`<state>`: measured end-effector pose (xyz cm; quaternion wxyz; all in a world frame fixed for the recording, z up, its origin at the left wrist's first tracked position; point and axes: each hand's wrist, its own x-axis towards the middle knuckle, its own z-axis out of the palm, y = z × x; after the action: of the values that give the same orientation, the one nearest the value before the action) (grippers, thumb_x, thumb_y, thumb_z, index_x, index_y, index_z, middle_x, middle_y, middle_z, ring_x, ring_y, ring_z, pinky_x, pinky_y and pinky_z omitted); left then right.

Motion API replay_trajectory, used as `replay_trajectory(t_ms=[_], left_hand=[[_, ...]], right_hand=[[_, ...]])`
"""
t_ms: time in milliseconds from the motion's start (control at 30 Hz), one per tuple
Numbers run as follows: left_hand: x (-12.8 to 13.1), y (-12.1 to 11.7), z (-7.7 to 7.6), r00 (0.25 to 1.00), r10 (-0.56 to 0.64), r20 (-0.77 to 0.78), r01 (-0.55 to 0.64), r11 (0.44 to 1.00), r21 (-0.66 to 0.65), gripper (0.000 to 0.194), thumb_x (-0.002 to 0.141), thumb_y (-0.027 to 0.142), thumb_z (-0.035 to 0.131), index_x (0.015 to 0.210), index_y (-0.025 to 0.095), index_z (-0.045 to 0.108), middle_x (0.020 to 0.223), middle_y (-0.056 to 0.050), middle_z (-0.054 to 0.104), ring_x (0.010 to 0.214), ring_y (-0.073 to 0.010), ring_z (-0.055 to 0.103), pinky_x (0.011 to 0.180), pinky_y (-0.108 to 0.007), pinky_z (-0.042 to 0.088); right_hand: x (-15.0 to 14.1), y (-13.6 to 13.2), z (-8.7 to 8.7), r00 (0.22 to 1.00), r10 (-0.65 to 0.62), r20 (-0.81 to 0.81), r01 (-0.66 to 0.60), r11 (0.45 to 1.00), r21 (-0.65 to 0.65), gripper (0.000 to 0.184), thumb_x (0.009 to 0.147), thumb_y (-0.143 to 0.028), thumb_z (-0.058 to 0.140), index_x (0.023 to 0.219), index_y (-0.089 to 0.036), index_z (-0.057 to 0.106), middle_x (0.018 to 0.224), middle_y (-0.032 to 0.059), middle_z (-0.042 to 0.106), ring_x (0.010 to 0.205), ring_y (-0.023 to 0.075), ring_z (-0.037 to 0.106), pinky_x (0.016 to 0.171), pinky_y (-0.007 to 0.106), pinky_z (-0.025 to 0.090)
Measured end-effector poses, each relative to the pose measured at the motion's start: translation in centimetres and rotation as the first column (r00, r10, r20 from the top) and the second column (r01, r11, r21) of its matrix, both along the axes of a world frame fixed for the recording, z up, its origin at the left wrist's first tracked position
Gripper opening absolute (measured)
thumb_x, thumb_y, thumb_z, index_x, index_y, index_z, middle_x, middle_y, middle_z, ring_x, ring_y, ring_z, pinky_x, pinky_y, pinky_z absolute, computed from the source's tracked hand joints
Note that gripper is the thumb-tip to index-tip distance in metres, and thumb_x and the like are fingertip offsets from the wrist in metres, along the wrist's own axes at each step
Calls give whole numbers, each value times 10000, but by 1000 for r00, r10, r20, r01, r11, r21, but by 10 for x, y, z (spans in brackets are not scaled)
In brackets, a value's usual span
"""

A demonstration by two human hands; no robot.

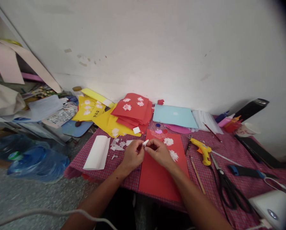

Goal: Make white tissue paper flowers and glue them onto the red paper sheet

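Observation:
A small folded piece of white paper point(145, 142) is pinched between the fingertips of my left hand point(134, 155) and my right hand point(160, 152). Both hands are closed on it, above the left edge of a red sheet point(157, 179). Two white paper flowers point(173, 155) lie on that sheet, close to my right hand. Left of my left hand are white paper scraps point(117, 145) and a folded white sheet point(97, 152). Small dishes of blue, pink and red paint point(158, 131) sit just beyond my hands.
Red cards with white flowers point(132, 107), yellow paper point(109, 120) and a light blue sheet point(175, 115) lie along the wall. To the right are a yellow glue gun point(202, 150), black scissors point(229, 188), a wooden stick point(197, 174) and a paper cup point(247, 129).

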<state>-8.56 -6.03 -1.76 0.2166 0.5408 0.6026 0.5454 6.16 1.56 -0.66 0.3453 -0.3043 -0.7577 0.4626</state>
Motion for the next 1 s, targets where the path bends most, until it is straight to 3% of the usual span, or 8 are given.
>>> replay_trajectory(t_ms=[333, 733, 1000], left_hand=[[-1, 0, -4, 937, 44, -346, -11, 995, 98, 169, 844, 128, 534, 986, 199, 591, 905, -48, 640, 846, -184, 588, 773, -309, 446], [-1, 0, -6, 932, 65, -357, -21, 992, 124, 153, 853, 137, 539, 989, 195, 581, 916, -52, 645, 860, -183, 599, 772, -310, 458], [-1, 1, -7, 917, 89, -388, -20, 984, 179, 128, 886, 149, 523, 998, 188, 572, 912, -50, 644, 862, -175, 597, 781, -304, 458]], right_hand=[[0, -1, 0, 1000, -10, 19, 10, 1000, 12, 96, 803, -271, 663, 778, -196, 607, 703, -17, 596, 632, 136, 510, 583, 257, 396], [1, -2, 0, 1000, 22, 10, -22, 999, -42, 115, 787, -266, 670, 753, -192, 589, 683, -20, 577, 614, 129, 487, 570, 251, 377], [5, 2, 13, 988, 122, -94, -144, 949, -282, 177, 823, -310, 598, 700, -183, 586, 613, -22, 544, 563, 124, 477, 564, 262, 358]])
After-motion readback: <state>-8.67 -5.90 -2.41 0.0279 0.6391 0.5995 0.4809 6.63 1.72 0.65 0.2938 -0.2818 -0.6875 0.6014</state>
